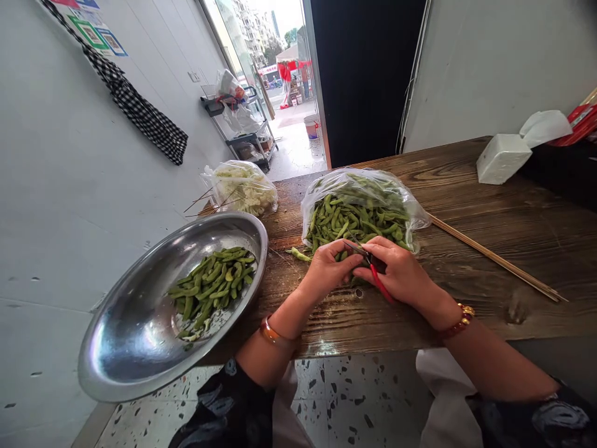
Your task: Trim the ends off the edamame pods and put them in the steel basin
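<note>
My right hand (400, 269) is closed around red-handled scissors (381, 285), their blades pointing left toward my other fingers. My left hand (330, 262) pinches a green edamame pod (342, 254), mostly covered by the fingers, right at the blade tips. Just beyond both hands lies an open clear plastic bag (392, 186) full of edamame pods (342, 214). One paler pod (300, 254) rests on the wood beside the bag. To the left, a wide steel bowl (135, 323) holds a smaller heap of pods (212, 286).
A bag of cauliflower pieces (245, 186) sits behind the bowl. Long wooden skewers (494, 255) lie on the table (466, 186) at right, with a tissue pack (502, 158) farther back. Beyond the table stand a trolley (242, 124) and an open doorway.
</note>
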Demonstrator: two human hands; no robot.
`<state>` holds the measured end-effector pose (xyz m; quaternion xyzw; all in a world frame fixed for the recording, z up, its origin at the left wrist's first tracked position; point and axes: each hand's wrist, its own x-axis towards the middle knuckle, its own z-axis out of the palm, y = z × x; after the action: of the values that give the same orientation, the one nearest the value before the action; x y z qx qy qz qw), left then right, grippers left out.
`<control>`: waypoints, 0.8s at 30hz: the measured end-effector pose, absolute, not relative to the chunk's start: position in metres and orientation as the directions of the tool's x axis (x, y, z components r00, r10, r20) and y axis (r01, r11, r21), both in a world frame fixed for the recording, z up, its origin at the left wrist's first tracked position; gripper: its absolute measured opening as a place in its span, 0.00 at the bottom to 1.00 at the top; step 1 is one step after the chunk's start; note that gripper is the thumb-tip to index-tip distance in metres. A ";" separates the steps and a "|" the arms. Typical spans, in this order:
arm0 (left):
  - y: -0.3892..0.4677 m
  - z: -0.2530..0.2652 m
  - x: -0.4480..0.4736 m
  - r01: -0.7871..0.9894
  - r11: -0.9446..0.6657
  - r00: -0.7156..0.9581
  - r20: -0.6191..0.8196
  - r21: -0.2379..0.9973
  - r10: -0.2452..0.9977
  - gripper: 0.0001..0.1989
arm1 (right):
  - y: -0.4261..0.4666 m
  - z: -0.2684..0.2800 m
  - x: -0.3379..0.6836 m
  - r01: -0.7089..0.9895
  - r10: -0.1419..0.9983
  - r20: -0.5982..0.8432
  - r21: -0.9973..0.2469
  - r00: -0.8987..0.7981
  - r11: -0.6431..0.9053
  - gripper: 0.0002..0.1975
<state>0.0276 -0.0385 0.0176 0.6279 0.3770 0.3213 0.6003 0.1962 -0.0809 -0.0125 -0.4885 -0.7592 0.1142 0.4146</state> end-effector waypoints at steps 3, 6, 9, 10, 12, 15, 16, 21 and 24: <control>-0.040 0.018 0.027 0.069 0.032 0.513 -0.063 0.997 0.856 0.14 | -0.081 -0.013 0.195 0.633 0.830 0.531 -0.586 -0.171 0.506 0.14; -0.040 0.020 0.025 0.083 0.023 0.514 -0.063 0.996 0.855 0.14 | -0.082 -0.012 0.195 0.656 0.839 0.513 -0.572 -0.182 0.492 0.12; -0.038 0.021 0.022 0.136 -0.037 0.503 -0.037 0.990 0.863 0.13 | -0.082 -0.010 0.195 0.672 0.848 0.494 -0.563 -0.193 0.481 0.12; -0.037 0.022 0.022 0.159 -0.065 0.497 -0.022 0.985 0.868 0.12 | -0.082 -0.010 0.195 0.675 0.849 0.490 -0.561 -0.195 0.479 0.12; -0.034 0.022 0.021 0.200 -0.147 0.478 0.035 0.969 0.878 0.10 | -0.082 -0.010 0.195 0.688 0.854 0.480 -0.553 -0.198 0.470 0.12; -0.029 0.021 0.022 0.236 -0.311 0.446 0.182 0.921 0.876 0.06 | -0.082 -0.011 0.195 0.709 0.863 0.462 -0.537 -0.206 0.457 0.10; -0.027 0.021 0.022 0.241 -0.346 0.444 0.214 0.907 0.870 0.05 | -0.082 -0.012 0.195 0.715 0.864 0.459 -0.532 -0.205 0.453 0.10; -0.026 0.018 0.019 0.124 -0.135 0.435 0.068 0.983 0.898 0.10 | -0.080 -0.014 0.198 0.721 0.868 0.459 -0.534 -0.191 0.441 0.13; -0.025 0.019 0.017 -0.052 0.070 0.405 -0.044 0.996 0.913 0.14 | -0.078 -0.015 0.201 0.720 0.858 0.495 -0.545 -0.136 0.429 0.18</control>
<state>0.0170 -0.0249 0.0187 0.5611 0.3839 0.3873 0.6227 0.2010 -0.0779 -0.0155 -0.5272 -0.7487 0.0878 0.3923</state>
